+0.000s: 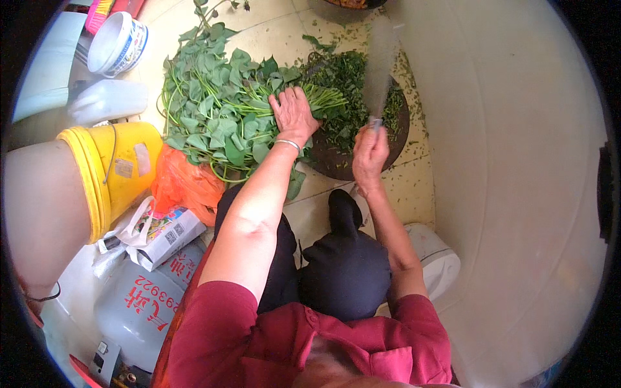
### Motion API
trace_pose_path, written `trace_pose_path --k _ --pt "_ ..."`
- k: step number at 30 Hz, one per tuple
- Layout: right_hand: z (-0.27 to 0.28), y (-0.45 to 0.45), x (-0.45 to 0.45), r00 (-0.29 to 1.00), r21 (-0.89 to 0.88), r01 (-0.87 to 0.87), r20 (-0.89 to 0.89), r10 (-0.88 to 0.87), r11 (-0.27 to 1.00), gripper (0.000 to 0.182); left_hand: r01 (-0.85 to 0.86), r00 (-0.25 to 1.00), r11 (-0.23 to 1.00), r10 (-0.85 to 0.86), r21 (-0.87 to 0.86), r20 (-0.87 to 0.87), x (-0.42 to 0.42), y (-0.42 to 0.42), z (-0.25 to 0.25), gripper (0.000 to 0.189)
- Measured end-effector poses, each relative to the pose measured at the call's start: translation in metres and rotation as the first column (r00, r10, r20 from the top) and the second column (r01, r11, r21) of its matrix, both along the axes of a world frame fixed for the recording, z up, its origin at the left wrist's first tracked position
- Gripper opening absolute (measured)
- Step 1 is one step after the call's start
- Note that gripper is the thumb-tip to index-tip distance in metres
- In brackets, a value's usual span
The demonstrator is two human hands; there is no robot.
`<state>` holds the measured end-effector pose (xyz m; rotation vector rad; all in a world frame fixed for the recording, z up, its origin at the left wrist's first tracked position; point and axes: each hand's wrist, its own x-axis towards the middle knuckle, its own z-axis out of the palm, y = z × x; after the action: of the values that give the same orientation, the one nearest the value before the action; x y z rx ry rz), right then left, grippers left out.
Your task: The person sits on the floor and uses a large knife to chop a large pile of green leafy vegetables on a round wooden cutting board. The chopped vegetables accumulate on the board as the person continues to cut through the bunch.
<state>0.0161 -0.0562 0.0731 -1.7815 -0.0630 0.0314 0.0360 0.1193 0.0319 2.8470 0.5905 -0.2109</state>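
My left hand (292,112) presses down on a big bundle of leafy green vine stems (213,106), close to their cut ends. Those stem ends reach over a round dark chopping board (335,162) on the floor. In my right hand (371,153) is the handle of a cleaver (380,72), its broad blade raised and blurred above the board's right part. Chopped greens (347,72) lie heaped on the board beyond the stem ends. The leafy side of the bundle spreads left over the floor.
A wall (509,145) bounds the right. On the left are a yellow bucket (123,169), an orange plastic bag (187,182), a paper carrier bag (165,233), a white tub (116,46) and a grey gas cylinder (140,300) bearing writing. A dark pot (347,12) stands beyond the board.
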Motion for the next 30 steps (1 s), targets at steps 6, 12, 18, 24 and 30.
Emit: trace_pose_path --k 6,12,18,24,30 --pt "-0.085 -0.018 -0.042 0.985 -0.441 -0.061 -0.17 -0.016 0.896 0.035 0.002 0.993 0.995 -0.014 -0.097 -0.115 0.008 -0.005 0.01 0.087" --pt "-0.01 0.0 -0.009 0.992 -0.006 -0.005 -0.124 0.005 1.0 0.027 -0.01 0.999 0.999 0.008 -0.036 -0.051 0.003 0.002 0.004 0.081" --pt "-0.11 -0.019 -0.04 0.944 -0.404 -0.026 -0.31 -0.11 0.915 0.041 0.007 0.998 0.994 -0.014 -0.106 -0.066 0.008 -0.003 0.008 0.088" --pt "-0.023 -0.002 -0.015 0.982 -0.05 0.029 -0.185 -0.038 0.998 0.027 -0.005 0.998 0.998 0.0 -0.062 -0.069 0.005 0.004 0.004 0.085" --pt "-0.081 -0.006 -0.045 0.981 -0.427 -0.085 -0.193 0.001 0.9 0.035 0.012 1.0 0.999 -0.013 -0.044 -0.015 0.005 -0.007 -0.009 0.082"
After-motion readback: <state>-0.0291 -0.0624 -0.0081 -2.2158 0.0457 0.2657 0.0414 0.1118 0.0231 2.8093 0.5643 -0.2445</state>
